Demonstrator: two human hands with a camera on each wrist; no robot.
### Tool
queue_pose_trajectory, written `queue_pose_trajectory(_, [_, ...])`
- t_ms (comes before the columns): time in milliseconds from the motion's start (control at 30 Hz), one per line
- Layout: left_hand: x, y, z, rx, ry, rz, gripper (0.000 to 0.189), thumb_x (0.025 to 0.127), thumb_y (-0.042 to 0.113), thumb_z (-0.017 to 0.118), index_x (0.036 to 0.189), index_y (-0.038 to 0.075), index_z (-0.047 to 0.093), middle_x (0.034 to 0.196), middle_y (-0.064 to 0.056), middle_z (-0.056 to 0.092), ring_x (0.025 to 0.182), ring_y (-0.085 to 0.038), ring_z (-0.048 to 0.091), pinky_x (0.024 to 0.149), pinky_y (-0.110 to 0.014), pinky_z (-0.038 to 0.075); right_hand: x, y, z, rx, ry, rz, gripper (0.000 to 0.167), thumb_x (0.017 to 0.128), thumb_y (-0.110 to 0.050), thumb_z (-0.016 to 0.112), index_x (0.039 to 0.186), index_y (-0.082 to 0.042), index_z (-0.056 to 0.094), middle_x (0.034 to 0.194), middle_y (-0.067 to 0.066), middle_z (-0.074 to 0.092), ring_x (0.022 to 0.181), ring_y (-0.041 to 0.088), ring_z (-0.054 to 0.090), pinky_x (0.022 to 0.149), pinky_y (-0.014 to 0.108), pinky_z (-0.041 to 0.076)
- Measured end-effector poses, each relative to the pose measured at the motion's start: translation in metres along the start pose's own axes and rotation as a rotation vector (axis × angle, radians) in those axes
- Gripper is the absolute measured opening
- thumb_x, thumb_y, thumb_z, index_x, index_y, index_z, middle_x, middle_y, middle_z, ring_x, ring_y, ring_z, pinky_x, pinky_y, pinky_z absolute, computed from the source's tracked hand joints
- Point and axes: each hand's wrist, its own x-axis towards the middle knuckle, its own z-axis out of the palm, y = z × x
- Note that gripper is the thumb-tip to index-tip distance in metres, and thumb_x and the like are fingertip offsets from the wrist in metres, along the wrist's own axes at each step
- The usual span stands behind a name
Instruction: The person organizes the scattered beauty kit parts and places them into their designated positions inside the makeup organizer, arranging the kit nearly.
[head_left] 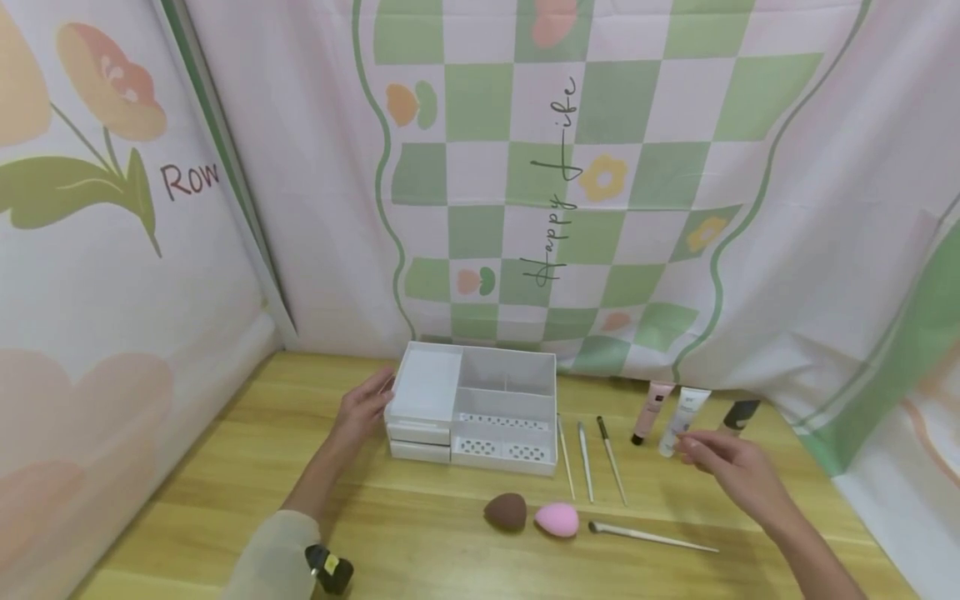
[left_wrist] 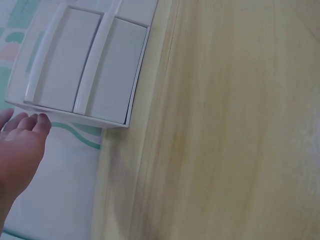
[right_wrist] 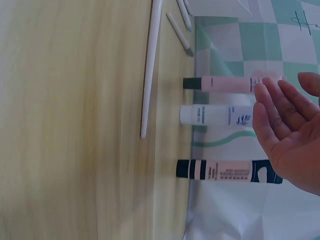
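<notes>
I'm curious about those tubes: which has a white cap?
The middle tube, white with blue print; the pink tube and the dark-ended tube both have black caps.

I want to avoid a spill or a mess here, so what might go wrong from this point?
The right hand is close to the white tube, which stands on its cap between the pink tube and the black-topped tube; a nudge might topple it.
The left hand is at the organizer's side; a push could shove it against the nearest brush.
The rounded brown sponge and pink sponge lie loose and might roll.
</notes>
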Motion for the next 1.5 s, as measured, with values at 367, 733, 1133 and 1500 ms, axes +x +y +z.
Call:
queue_pose_trajectory(367, [0.002, -0.01, -0.002, 0.006, -0.072, 0.037, 0.062, 0.096, -0.008, 0.042, 0.154, -0.013, 0.021, 0.168, -0.026, 0.014, 0.158, -0.04, 0.012, 0.12, -0.021, 0.031, 0.013, -0.002, 0.028, 0.132, -0.143, 0.092, 0.04, 0.104, -0.01, 0.051, 0.132, 0.019, 0.052, 0.122, 0.034, 0.068, 0.087, -0.003, 0.069, 0.082, 0.017, 0.062])
queue_pose_trajectory(733, [0.002, -0.01, -0.003, 0.006, -0.034, 0.001, 0.062, 0.096, -0.007, 0.042, 0.154, -0.012, 0.022, 0.167, -0.026, 0.015, 0.158, -0.04, 0.014, 0.123, -0.029, 0.03, 0.021, 0.002, 0.043, 0.139, -0.19, 0.16, 0.041, 0.105, -0.013, 0.048, 0.131, 0.018, 0.053, 0.118, 0.03, 0.07, 0.09, 0.011, 0.073, 0.082, 0.025, 0.064])
queue_pose_trajectory(1133, [0.002, -0.01, -0.003, -0.014, 0.013, -0.037, 0.057, 0.098, -0.005, 0.04, 0.154, -0.011, 0.025, 0.166, -0.026, 0.021, 0.155, -0.039, 0.023, 0.098, -0.006, 0.048, 0.024, 0.01, 0.059, 0.153, -0.17, 0.189, 0.038, 0.1, -0.01, 0.055, 0.126, 0.017, 0.057, 0.109, 0.025, 0.073, 0.086, 0.008, 0.069, 0.075, 0.022, 0.062])
queue_pose_trajectory(1500, [0.004, -0.01, 0.0, -0.025, 0.026, -0.041, 0.056, 0.098, -0.006, 0.039, 0.153, -0.011, 0.027, 0.166, -0.025, 0.023, 0.155, -0.037, 0.024, 0.095, -0.005, 0.049, 0.029, 0.011, 0.072, 0.119, -0.129, 0.274, 0.027, 0.094, -0.008, 0.063, 0.109, 0.014, 0.068, 0.085, 0.01, 0.075, 0.076, 0.014, 0.068, 0.065, 0.023, 0.063])
